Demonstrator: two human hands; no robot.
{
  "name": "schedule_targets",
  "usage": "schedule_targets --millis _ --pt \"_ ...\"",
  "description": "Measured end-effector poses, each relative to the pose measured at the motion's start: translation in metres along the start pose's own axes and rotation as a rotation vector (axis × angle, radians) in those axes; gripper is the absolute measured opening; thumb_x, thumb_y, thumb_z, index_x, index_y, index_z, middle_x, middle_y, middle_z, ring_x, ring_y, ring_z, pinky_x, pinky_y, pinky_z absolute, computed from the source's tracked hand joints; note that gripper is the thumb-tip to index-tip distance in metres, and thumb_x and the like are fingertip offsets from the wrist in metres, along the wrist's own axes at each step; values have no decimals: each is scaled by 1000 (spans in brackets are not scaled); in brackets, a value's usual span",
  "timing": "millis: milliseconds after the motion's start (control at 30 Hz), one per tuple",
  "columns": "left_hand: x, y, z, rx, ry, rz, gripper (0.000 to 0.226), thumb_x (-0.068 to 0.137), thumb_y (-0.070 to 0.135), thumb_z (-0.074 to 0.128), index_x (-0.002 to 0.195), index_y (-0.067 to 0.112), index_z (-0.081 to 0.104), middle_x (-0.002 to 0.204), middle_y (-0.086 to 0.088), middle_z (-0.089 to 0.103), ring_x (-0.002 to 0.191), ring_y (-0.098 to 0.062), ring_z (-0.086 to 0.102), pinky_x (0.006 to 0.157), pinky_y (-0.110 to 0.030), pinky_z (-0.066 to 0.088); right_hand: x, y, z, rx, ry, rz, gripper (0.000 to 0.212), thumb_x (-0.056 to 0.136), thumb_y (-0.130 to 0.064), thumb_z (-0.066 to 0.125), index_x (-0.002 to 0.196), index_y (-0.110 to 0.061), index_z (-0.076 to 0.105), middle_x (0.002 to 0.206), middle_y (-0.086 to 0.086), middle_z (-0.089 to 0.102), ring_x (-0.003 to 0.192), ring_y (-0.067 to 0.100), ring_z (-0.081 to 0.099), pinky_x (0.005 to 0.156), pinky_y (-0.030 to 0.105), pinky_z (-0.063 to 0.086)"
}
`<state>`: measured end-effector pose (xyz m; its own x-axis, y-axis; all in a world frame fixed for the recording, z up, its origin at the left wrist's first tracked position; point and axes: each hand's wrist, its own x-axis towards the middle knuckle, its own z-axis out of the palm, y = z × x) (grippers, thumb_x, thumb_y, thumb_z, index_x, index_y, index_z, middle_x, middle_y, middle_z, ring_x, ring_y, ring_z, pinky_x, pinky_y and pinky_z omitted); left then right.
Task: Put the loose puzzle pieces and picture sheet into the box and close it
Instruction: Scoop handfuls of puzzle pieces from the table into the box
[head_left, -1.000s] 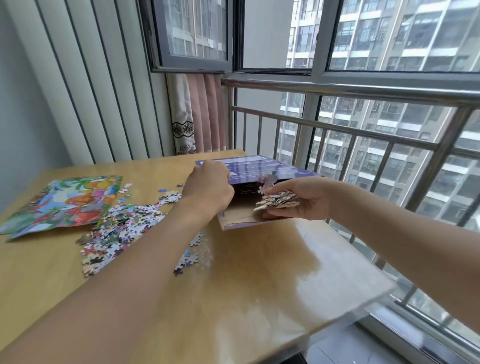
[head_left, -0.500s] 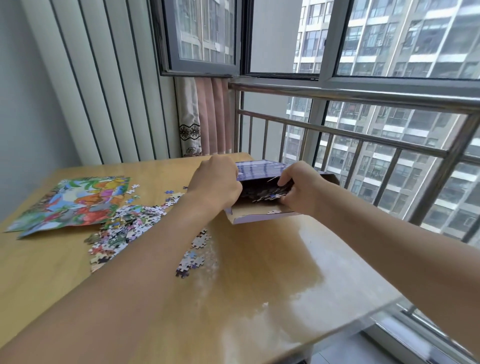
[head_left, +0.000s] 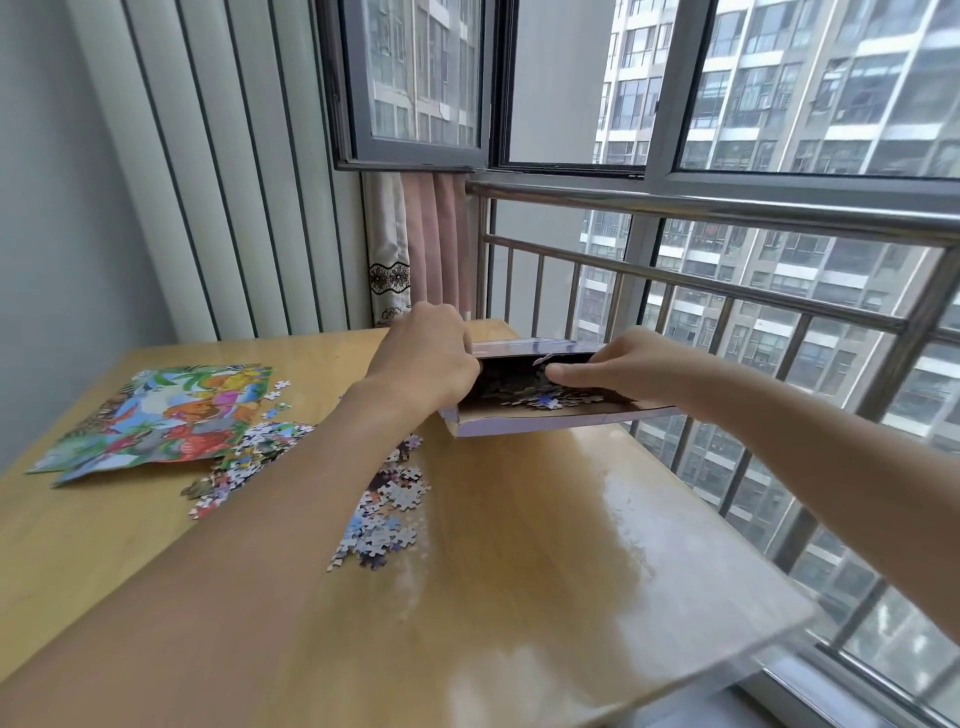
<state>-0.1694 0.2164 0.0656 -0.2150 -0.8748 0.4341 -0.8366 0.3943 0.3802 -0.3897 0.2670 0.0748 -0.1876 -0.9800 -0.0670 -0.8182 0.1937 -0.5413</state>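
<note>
— What carries it all?
— A glossy wooden table (head_left: 545, 545), by the window railing.
— What lies on it?
— The box (head_left: 540, 422), open, under both hands. Left of the left hand (head_left: 423, 358), well apart, the sheet (head_left: 161, 415). Loose pieces (head_left: 384, 512) spread between the sheet and the left forearm, some just beside that arm, near the box.
</note>
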Motion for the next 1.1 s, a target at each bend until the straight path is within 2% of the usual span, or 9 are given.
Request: schedule_targets --millis 67,167,267,400,500,633,833,933,1100 --pt "-1 2 2 7 0 4 10 81 17 71 84 22 80 91 -2 70 89 -25 61 72 -28 46 6 -3 10 21 146 0 94 61 -91 60 72 2 69 63 12 57 55 20 49 55 30 35" --pt "-2 3 4 12 0 10 10 81 17 70 83 22 79 90 -3 70 89 -27 62 72 -29 49 14 -5 18 -7 267 -18 72 74 -78 64 62 -7 58 62 10 49 49 19 42 48 27 28" --pt "-3 1 2 11 5 11 10 82 17 70 84 22 79 91 -2 70 85 -25 61 71 -27 46 14 -1 15 23 153 -70 66 77 -65 73 77 1 75 64 10 58 56 20 47 54 29 33" --pt "-6 -1 3 28 7 25 9 82 20 71 85 22 79 90 -2 71 83 -24 60 72 -28 48 2 8 10 -87 26 -287 32 87 -50 71 98 -21 78 82 -1 74 68 13 63 61 26 46" --pt "-12 -4 6 30 0 27 10 82 20 69 83 23 79 87 -1 70 83 -24 62 71 -29 51 -4 11 10 -165 -192 -329 68 76 -65 73 135 -35 57 118 -16 65 102 3 62 88 23 49" --pt "-17 -6 11 21 5 36 10 81 18 69 78 21 78 88 0 69 84 -24 61 71 -28 50 7 19 23 -260 -190 -337 104 66 -75 75 153 -32 38 142 -16 51 124 8 50 108 29 39" --pt "-16 -5 11 27 2 52 10 83 21 68 80 21 78 86 -1 68 82 -24 61 71 -30 52 22 11 40 -170 -115 -400 65 85 -63 67 139 -30 54 128 -13 62 114 12 58 97 27 45" --pt "-15 -4 10 26 11 59 12 85 24 67 82 21 79 84 -2 68 83 -26 61 73 -31 53 32 14 47 -252 64 -388 41 95 -53 57 129 -29 60 120 -3 67 104 19 60 88 33 48" --pt "-8 -3 3 -6 11 33 11 84 21 69 84 23 80 85 -3 70 85 -26 63 74 -30 52 18 3 28 -299 37 -367 51 102 -57 37 110 -17 67 99 8 70 88 25 63 78 38 48"
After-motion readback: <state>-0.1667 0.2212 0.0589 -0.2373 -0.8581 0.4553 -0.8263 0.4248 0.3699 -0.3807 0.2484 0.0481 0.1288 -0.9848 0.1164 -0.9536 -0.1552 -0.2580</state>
